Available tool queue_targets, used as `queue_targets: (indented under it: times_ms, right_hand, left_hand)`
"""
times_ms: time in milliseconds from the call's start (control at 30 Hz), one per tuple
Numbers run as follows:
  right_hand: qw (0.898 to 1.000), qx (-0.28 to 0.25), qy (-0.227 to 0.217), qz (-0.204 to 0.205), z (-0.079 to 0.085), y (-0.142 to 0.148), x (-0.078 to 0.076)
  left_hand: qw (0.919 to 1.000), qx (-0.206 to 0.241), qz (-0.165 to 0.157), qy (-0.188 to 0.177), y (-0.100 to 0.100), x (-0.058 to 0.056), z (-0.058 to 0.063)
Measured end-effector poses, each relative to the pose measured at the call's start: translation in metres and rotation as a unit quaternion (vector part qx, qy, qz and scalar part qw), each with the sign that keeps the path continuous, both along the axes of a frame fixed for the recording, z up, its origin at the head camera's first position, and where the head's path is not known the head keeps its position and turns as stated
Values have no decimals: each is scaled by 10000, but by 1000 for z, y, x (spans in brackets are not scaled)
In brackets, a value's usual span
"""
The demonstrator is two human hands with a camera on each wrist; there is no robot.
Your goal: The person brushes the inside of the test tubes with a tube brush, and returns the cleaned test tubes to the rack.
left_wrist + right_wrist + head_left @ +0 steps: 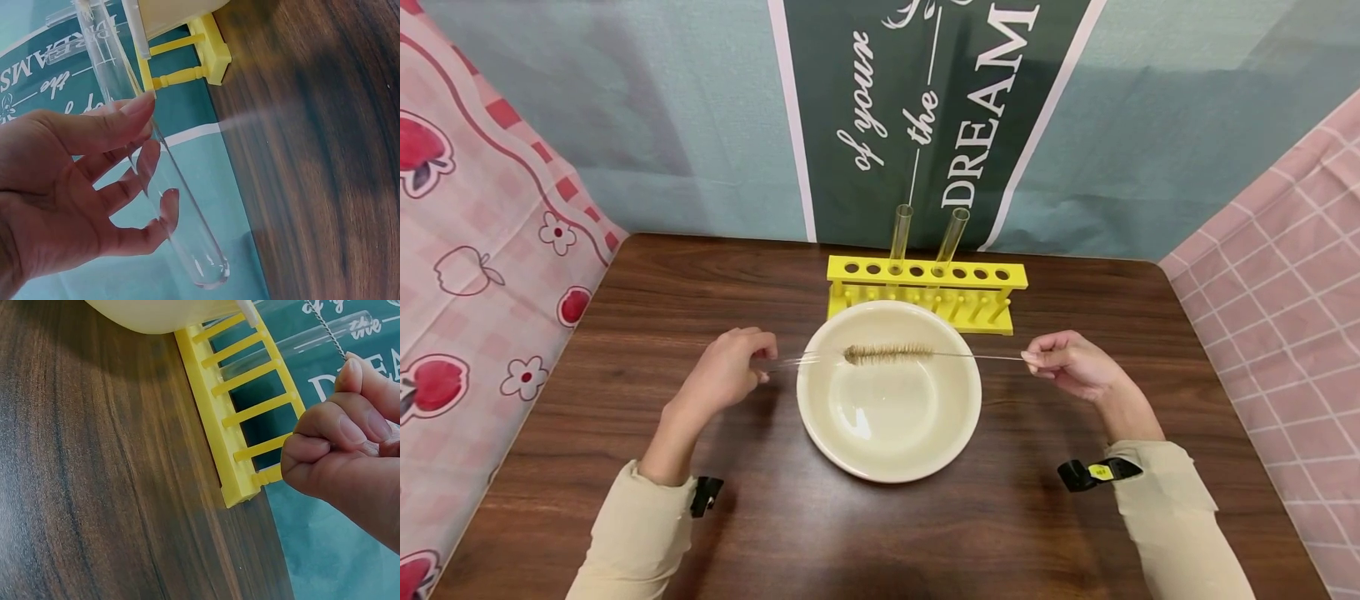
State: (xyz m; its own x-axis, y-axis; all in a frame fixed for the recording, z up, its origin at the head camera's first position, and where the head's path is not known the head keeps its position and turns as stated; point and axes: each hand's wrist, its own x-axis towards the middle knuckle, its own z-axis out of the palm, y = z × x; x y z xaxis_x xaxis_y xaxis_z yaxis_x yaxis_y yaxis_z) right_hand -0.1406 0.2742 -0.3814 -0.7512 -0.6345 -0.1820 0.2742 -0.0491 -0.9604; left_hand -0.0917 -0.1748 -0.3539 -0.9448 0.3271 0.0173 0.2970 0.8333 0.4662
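Note:
A clear glass test tube [187, 231] lies between the thumb and fingers of my left hand [727, 367], its rounded end pointing away from the bowl. In the head view its mouth end reaches over the left rim of a cream bowl [887, 442]. My right hand [1071, 362] pinches the thin twisted-wire handle [329, 332] of a test tube brush [891, 354], with the other fingers curled in. The brush is held level above the bowl, its tan bristles facing left. Its tip is close to the tube's mouth, in line with it.
Behind the bowl stands a yellow test tube rack [925, 271] with two more test tubes, a left one [901, 233] and a right one [952, 237], leaning in its holes. Everything is on a dark wooden table [880, 533], with cloth hangings [685, 125] around it.

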Motion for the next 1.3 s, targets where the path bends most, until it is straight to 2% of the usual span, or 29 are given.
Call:
queue_targets:
  times_ms: [367,600,867,1100,1300]
  right_hand:
    - [9979,573,262,-118,1,-1,0]
    - [9934,924,638,-221,6,-4,0]
    - [9919,1035,692,-238,7,-9,-1]
    - [9710,1952,1318,-407,7,-15,-1]
    - [9571,2339,1642,-486,9,-19,0]
  left_hand:
    - [9991,-194,-245,-285,0,-4,3]
    - [9967,-191,-338,-712,6,-7,9]
    - [9975,-108,-164,-672,12,-11,11]
    - [9968,-12,-145,-784,15,-13,13]
    - [9963,-74,-199,-836,16,-13,15]
